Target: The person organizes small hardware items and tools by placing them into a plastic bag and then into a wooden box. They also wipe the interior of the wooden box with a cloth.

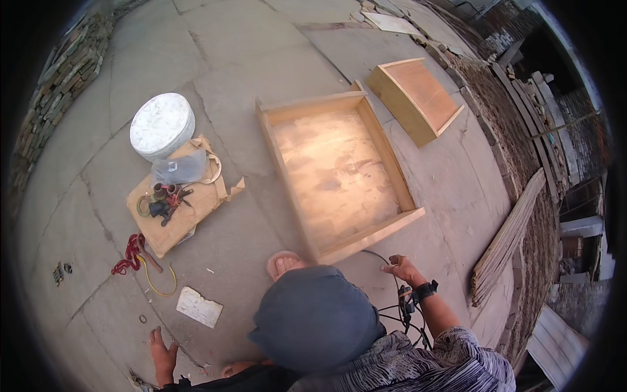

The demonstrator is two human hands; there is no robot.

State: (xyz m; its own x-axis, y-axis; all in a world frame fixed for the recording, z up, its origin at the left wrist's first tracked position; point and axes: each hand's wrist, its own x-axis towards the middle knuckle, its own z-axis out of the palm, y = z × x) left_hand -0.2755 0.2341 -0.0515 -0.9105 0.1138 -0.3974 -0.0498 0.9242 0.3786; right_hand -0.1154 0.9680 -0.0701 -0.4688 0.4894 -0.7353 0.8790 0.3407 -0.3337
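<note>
A shallow wooden tray-like box [338,171] with raised sides lies on the paved ground in front of me, its bare bottom board lit by the sun. My right hand [405,271] is just past its near right corner, fingers apart, by a black cable [376,253]; I see no object in its grasp. Below that wrist hangs or lies a tangle of black cable with a plug or connector [406,306]. At the lower left my left hand [164,354] is held over the paving with its fingers spread and nothing in it. A dark cap hides part of the near ground.
Left of the box, a cardboard piece [171,230] bears fittings and a plastic bag [180,166], beside a round white container [162,125]. Red cord [128,255] and a torn white piece [199,307] lie nearer. A smaller wooden box [416,100] and a weathered board [509,237] lie right.
</note>
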